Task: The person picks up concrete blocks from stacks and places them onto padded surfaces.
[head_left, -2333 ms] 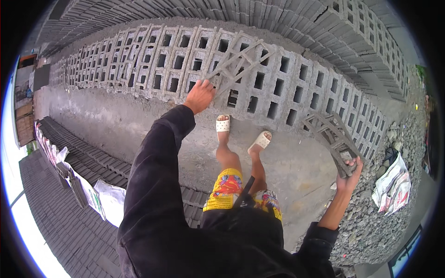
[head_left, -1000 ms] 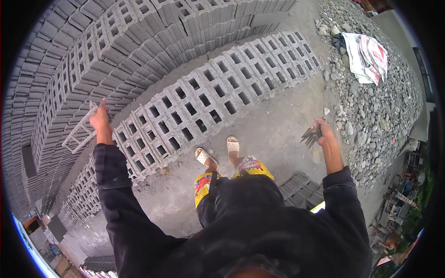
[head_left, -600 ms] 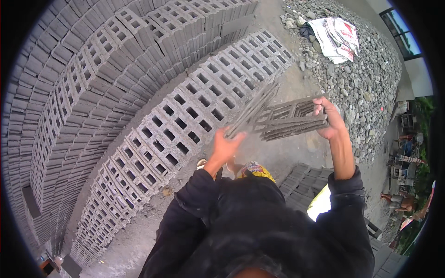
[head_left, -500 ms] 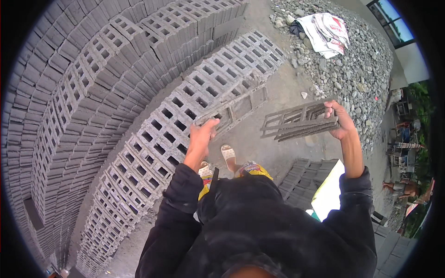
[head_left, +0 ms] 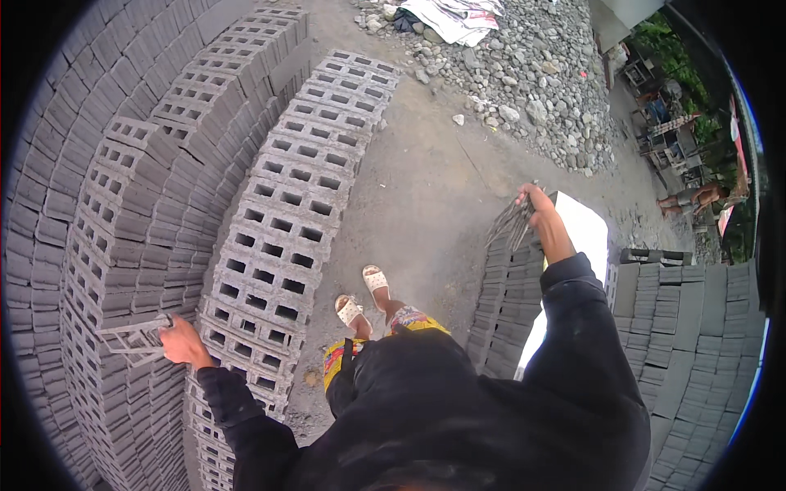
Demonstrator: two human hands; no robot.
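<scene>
My left hand [head_left: 185,343] is stretched out to the left, closed on the end of a thin grey ladder-like frame [head_left: 131,337]. That frame hangs over the stacked blocks at the left. On the other side, my right hand [head_left: 539,211] grips several similar grey frames [head_left: 511,224], bunched together and seen nearly edge-on. Those sit above a low stack of grey blocks [head_left: 501,296], beside a white sheet [head_left: 577,222]. Between my left arm and my feet runs a long row of grey hollow blocks [head_left: 281,224], their paired holes facing up.
Taller block stacks [head_left: 123,204] rise at the far left, and more blocks [head_left: 696,327] stand at the right. A gravel heap [head_left: 524,90] with white sacks [head_left: 454,18] lies ahead. Another person [head_left: 696,198] is in the distance at the right. My sandals [head_left: 375,278] rest on bare ground.
My left hand has swung left with its frame, from over the row's inner side to the left stacks. My right hand and its frames have come lower and left. The view has turned.
</scene>
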